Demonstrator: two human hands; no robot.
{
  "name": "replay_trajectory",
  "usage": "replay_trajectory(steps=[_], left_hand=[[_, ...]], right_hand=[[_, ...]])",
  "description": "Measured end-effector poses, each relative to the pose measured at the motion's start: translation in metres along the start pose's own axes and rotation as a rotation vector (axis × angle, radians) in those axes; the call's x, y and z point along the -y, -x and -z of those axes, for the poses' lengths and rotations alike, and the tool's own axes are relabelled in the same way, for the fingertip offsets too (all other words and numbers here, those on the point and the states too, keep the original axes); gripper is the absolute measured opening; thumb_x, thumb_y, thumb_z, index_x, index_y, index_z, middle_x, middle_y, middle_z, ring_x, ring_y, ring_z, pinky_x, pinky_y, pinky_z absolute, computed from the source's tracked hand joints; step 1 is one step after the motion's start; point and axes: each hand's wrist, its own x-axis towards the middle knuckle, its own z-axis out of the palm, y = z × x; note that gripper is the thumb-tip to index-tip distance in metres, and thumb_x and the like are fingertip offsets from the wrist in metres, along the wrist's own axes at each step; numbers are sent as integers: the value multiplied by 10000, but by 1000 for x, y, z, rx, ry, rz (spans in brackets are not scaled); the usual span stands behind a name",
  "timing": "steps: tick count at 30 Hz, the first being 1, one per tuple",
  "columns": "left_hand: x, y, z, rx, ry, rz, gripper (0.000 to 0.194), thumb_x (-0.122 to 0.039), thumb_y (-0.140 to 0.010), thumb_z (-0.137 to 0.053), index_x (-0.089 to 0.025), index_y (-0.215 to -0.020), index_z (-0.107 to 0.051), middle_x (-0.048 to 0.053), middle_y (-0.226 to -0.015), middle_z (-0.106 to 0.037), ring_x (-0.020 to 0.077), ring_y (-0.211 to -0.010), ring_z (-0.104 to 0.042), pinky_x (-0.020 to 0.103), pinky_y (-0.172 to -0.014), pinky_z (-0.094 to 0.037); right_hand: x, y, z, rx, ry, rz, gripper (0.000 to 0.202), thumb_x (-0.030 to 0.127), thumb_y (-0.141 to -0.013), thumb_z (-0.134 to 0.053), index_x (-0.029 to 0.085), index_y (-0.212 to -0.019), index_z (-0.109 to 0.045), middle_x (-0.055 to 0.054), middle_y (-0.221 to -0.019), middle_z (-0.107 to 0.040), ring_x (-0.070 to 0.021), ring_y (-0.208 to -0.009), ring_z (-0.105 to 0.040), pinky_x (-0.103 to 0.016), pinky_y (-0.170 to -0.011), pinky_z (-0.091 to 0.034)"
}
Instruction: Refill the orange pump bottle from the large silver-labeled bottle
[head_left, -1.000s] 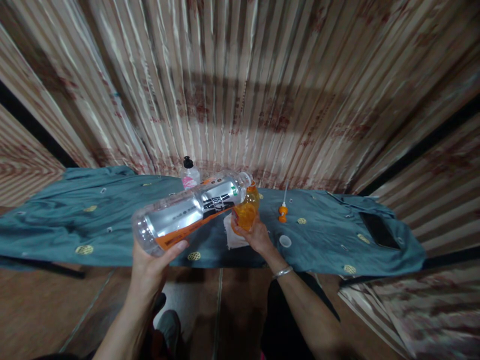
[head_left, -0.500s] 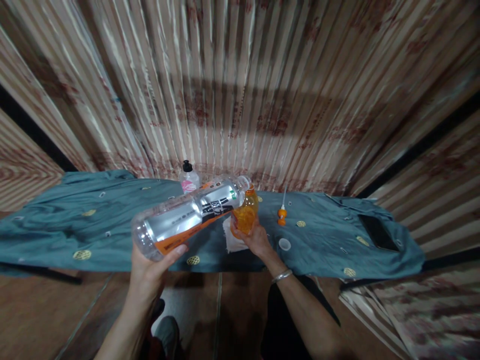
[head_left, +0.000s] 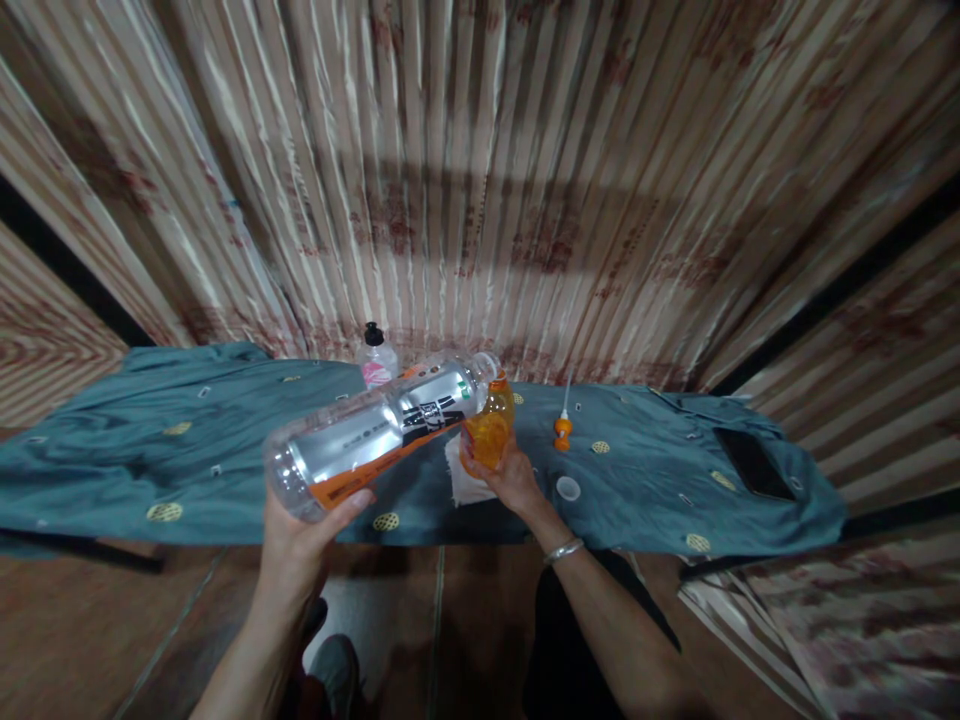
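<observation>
A large clear bottle (head_left: 367, 440) with a silver and orange label lies tilted across my left hand (head_left: 300, 530), which is closed round its lower end. Its open mouth points right and sits at the top of a small orange see-through bottle (head_left: 491, 425). My right hand (head_left: 510, 475) is wrapped round that orange bottle and holds it nearly upright above the table. Under and beside it lies a white cloth (head_left: 466, 487). An orange pump top (head_left: 562, 430) with a thin tube stands to the right, and a small white round cap (head_left: 568, 489) lies nearer to me.
Behind the large bottle stands a clear bottle with a black cap (head_left: 377, 362). A dark phone (head_left: 754, 463) lies at the right of the table with its teal cloth (head_left: 247, 460). A pleated curtain (head_left: 450, 180) hangs behind the table.
</observation>
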Motion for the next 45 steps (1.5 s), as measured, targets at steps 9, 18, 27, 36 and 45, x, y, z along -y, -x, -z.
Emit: replay_trajectory(steps=[9, 18, 27, 36, 45], left_hand=[[1, -1, 0, 6, 23, 25, 995, -278, -503, -1032, -259, -1415, -632, 60, -1174, -776, 324, -1063, -759, 362, -797, -651], [-5, 4, -9, -11, 51, 27, 968, -297, -515, -1043, -245, -1403, -658, 61, -1145, -789, 283, -927, -764, 323, -669, -642], [-4, 4, -10, -23, 71, 34, 999, -301, -511, -1051, -258, -1424, -647, 52, -1124, -778, 253, -883, -753, 306, -661, -640], [-4, 4, -8, -10, 46, 24, 950, -311, -529, -1040, -251, -1400, -666, 46, -1115, -788, 268, -913, -749, 324, -680, -636], [-2, 3, -9, -11, 69, 19, 965, -313, -500, -1051, -237, -1388, -682, 47, -1061, -810, 266, -864, -765, 311, -641, -635]], right_hand=[[-2, -1, -1, -5, -41, 34, 718, 481, -834, -835, 246, -1444, -538, -76, -1227, -807, -327, -1162, -797, -468, -1028, -636], [2, 0, 2, -2, -27, 34, 656, 439, -827, -847, 254, -1391, -569, -66, -1193, -810, -321, -1145, -801, -456, -1021, -629], [3, -1, 2, 1, -31, 44, 663, 435, -824, -839, 226, -1390, -565, -86, -1189, -814, -335, -1137, -801, -468, -1013, -633], [2, 0, 3, 0, -38, 60, 650, 396, -829, -818, 221, -1396, -554, -94, -1214, -813, -323, -1147, -799, -454, -1012, -626], [5, 0, 4, 14, -33, 44, 633, 369, -827, -820, 226, -1387, -562, -93, -1215, -807, -330, -1152, -798, -471, -1020, -626]])
